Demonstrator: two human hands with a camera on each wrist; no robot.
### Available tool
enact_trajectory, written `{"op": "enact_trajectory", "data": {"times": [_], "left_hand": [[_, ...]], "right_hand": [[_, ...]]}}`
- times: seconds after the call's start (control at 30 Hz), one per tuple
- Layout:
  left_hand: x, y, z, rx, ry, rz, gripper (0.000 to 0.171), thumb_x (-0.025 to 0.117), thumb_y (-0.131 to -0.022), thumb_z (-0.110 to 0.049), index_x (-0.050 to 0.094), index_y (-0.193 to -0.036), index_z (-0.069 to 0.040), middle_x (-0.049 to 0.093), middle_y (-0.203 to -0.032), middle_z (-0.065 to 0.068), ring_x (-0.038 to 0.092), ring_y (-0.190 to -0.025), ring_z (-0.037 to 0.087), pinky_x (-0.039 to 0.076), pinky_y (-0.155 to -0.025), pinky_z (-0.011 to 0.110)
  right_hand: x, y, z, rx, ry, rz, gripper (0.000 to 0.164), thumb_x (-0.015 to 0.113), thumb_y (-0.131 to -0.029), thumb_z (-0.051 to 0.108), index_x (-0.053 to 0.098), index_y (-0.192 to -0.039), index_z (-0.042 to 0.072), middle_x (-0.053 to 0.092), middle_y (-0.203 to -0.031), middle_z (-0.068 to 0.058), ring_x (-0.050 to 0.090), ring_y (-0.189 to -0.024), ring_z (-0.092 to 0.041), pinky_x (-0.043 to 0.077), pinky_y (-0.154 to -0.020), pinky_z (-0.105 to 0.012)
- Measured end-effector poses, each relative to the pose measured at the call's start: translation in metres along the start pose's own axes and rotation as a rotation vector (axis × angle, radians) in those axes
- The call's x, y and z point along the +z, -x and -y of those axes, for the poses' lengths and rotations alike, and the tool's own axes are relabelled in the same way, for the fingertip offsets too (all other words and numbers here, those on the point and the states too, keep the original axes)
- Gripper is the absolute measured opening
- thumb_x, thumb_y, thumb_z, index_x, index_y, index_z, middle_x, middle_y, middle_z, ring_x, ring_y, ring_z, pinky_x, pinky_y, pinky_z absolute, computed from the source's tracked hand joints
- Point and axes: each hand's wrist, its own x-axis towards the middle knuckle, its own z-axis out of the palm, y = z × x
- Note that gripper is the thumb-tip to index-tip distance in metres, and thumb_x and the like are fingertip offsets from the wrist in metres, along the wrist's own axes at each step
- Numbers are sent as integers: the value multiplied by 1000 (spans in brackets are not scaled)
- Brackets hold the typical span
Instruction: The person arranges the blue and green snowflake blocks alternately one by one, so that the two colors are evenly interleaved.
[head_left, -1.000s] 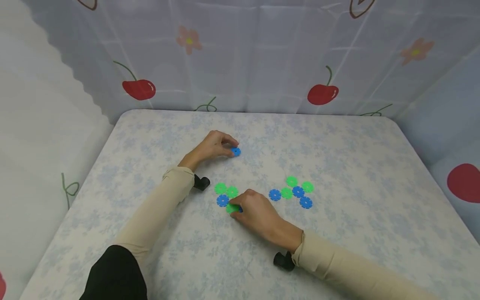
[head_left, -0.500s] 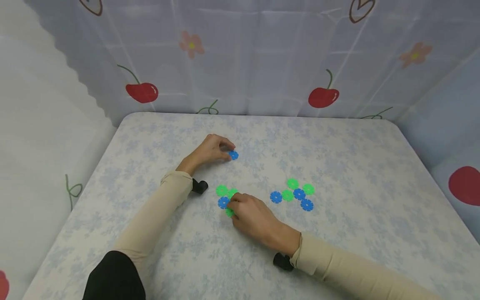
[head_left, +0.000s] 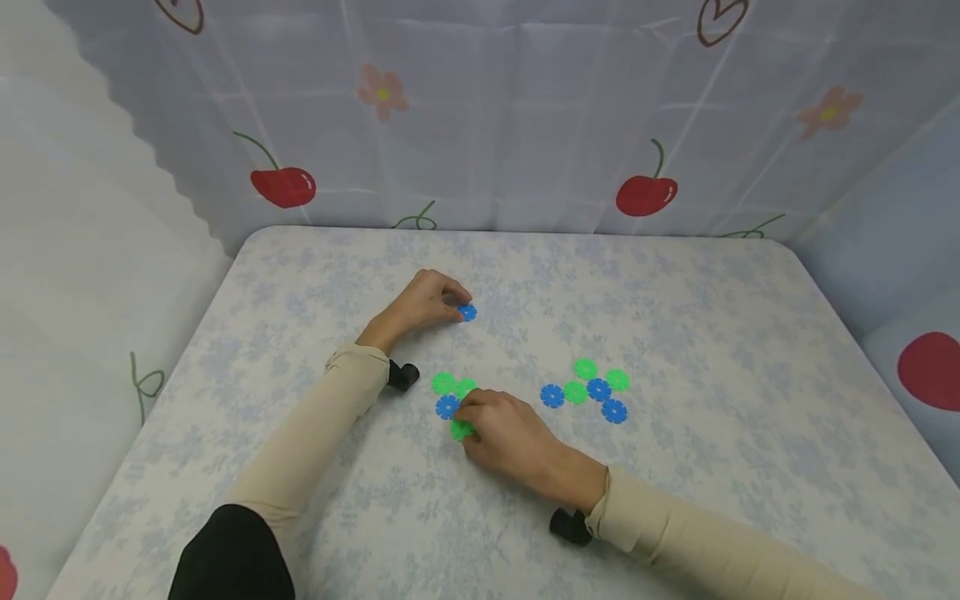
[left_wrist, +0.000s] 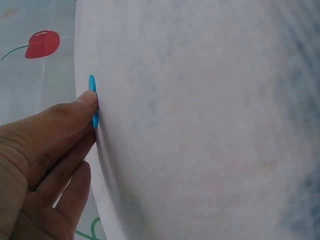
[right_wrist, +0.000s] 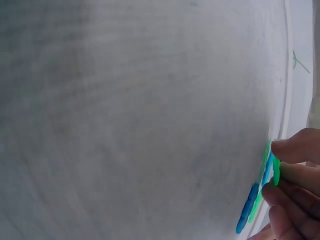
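A patterned table point(head_left: 720, 450) lies beneath the right hand point(head_left: 513, 437), over its middle, and the left hand point(head_left: 418, 304), nearer its far edge. The right pinches a round green disc point(right_wrist: 276, 172), slightly tilted to the table; the left, a round blue disc point(head_left: 469, 312), face up.

Covered and cropped
Left hand point(left_wrist: 47, 155) partly hides a blue disc point(left_wrist: 91, 82); right hand point(right_wrist: 297, 186), cut off by its wrist view's edge, covers part of a green disc point(right_wrist: 276, 172).
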Motion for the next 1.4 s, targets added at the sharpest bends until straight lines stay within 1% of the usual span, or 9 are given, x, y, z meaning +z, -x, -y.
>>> {"op": "enact_trajectory", "data": {"times": [0.13,0.27,0.57,0.77,0.9,1.0,1.17,1.27,1.4], "left_hand": [[-3,-1,-3,7,-29,-6,29,82,-79,-4,76,-108,-3,73,-109,9,63,-112,26,49,-100,37],[-3,-3,-3,2,-43,-3,29,82,-79,-4,76,-107,-3,73,-108,8,64,-111,25,50,-98,37],[0,-6,0,-7,-43,1,30,83,-78,-5,76,-107,-3,73,-107,8,66,-108,24,51,-97,36],[2,-4,-2,-30,-56,-6,29,83,-78,-5,76,-106,-2,74,-106,8,67,-105,23,52,-94,34],[2,-3,-3,-49,-51,-8,30,83,-78,-5,77,-106,-3,74,-107,7,67,-106,23,52,-95,34],[2,-3,-3,-60,-55,-8,30,84,-78,-5,77,-106,-3,74,-107,7,66,-107,23,51,-96,34],[1,-2,-3,-69,-60,-7,30,83,-78,-5,77,-106,-4,74,-107,7,65,-109,23,51,-97,35],[3,-3,-2,-55,-67,-6,29,83,-78,-5,77,-106,-4,74,-106,7,65,-108,23,51,-96,35],[3,-4,-2,-36,-84,-2,28,83,-79,-7,77,-107,-5,74,-107,6,65,-108,23,51,-96,35]], "right_hand": [[-7,-5,-7,22,-78,-36,22,76,-84,7,75,-106,7,67,-108,-2,66,-99,-18,56,-82,-32],[-15,-15,-18,71,-126,-63,25,78,-84,9,74,-108,3,67,-111,-7,66,-99,-21,56,-84,-34],[-31,-50,-55,180,-92,-89,26,77,-85,8,74,-110,1,68,-112,-10,67,-100,-23,57,-83,-35],[-40,-76,-79,282,-79,-58,26,74,-88,7,73,-113,0,67,-116,-13,65,-102,-26,57,-83,-38],[-45,-89,-88,335,-74,-46,27,74,-89,8,73,-114,0,68,-117,-13,65,-102,-27,57,-84,-39],[-45,-95,-92,344,-80,-42,26,73,-88,7,73,-114,0,69,-116,-14,66,-101,-27,57,-84,-38],[-41,-100,-96,322,-104,-21,26,71,-89,3,72,-114,-2,69,-116,-16,67,-101,-28,57,-84,-38],[-40,-102,-100,310,-96,-22,25,69,-89,1,73,-114,-2,69,-116,-17,66,-103,-28,57,-85,-38],[-39,-105,-102,329,-94,-24,25,68,-89,1,73,-114,-1,68,-118,-16,65,-105,-28,56,-86,-38]]}}
